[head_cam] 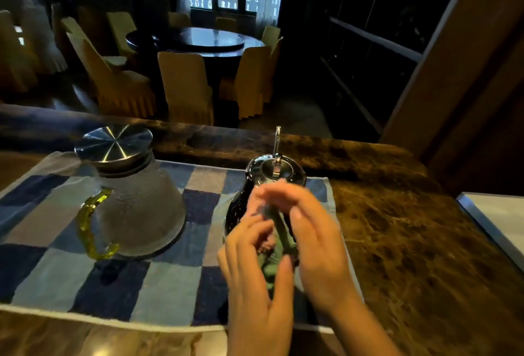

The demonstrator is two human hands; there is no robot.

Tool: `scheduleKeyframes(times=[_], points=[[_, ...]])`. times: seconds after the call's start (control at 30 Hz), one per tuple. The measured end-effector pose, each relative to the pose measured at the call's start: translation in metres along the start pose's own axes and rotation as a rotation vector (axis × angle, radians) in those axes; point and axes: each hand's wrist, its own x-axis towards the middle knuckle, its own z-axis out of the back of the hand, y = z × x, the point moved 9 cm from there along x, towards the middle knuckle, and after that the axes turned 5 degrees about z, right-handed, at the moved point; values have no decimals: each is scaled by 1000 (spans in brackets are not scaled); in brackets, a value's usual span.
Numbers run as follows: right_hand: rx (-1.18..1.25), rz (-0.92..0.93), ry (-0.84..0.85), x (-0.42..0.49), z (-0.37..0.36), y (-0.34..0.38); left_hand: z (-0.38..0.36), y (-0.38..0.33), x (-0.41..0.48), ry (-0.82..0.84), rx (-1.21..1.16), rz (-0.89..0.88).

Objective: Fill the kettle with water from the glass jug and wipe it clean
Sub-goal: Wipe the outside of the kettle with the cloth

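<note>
**Wiping the kettle, cloth bunched between both hands**

Kettle (255,185) stands lid on, on the checked mat (56,213), right of the jug (136,199). Left hand (255,270) and right hand (314,242) press a green-and-pink cloth (272,265) against the kettle's near side. Grip: both sets of fingers are partly curled, pinching the cloth; hands blurred, so exact hold is unclear.

Judgement: steady the body with one hand, wipe with the other, work round under the lid rim.

Thin upright handle (277,140) rises behind; mind it. Jug stands near on the left, lidded, apart from the kettle. Desk (411,242) to the right lies open. Chairs (184,86) beyond.
</note>
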Motion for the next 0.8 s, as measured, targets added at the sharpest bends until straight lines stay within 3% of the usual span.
scheduleKeyframes(times=[0.1, 0.2, 0.3, 0.4, 0.57, 0.8], points=[[-167, 75, -26, 41, 19, -1, 0, 12, 11, 5, -28, 75], [-330, -55, 189, 87, 1, -31, -22, 33, 11, 216, -59, 372], [-615, -70, 335, 103, -13, -56, -21, 31, 19, 204, 231, 367], [-470, -102, 368, 106, -11, -65, -23, 19, 31, 124, 390, 271], [-438, -54, 421, 105, -9, -63, -25, 24, 4, -108, 360, 239], [-469, -7, 393, 103, -9, -66, -30, 59, -31, -163, 474, 416]])
